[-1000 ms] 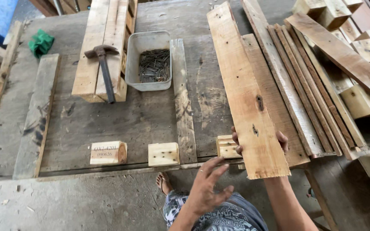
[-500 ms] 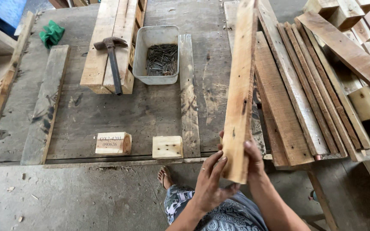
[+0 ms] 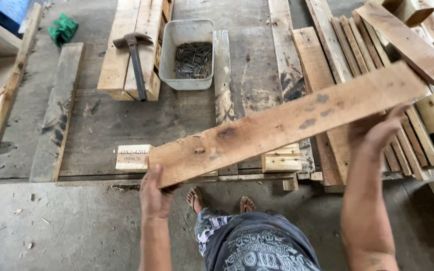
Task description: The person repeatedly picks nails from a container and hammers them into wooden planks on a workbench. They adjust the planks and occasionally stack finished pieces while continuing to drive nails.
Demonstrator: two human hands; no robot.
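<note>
I hold a long pale wooden plank [image 3: 287,123] crosswise in front of me, above the work platform. My left hand [image 3: 155,193] grips its near left end. My right hand [image 3: 372,133] holds it from below near the right end. Under the plank lie small wooden blocks: one [image 3: 133,157] at the left, another [image 3: 282,159] at the middle right. A third is mostly hidden by the plank.
A hammer [image 3: 134,55] rests on stacked boards [image 3: 121,45]. A grey tub of nails [image 3: 189,52] stands beside it. Loose slats [image 3: 347,55] and blocks pile up at the right. Weathered planks [image 3: 56,115] lie on the dark platform. My bare feet [image 3: 219,200] stand on concrete.
The plank lay on the slat pile, then was lifted upright with both hands. Now it is turned sideways, my hands spread to its two ends.
</note>
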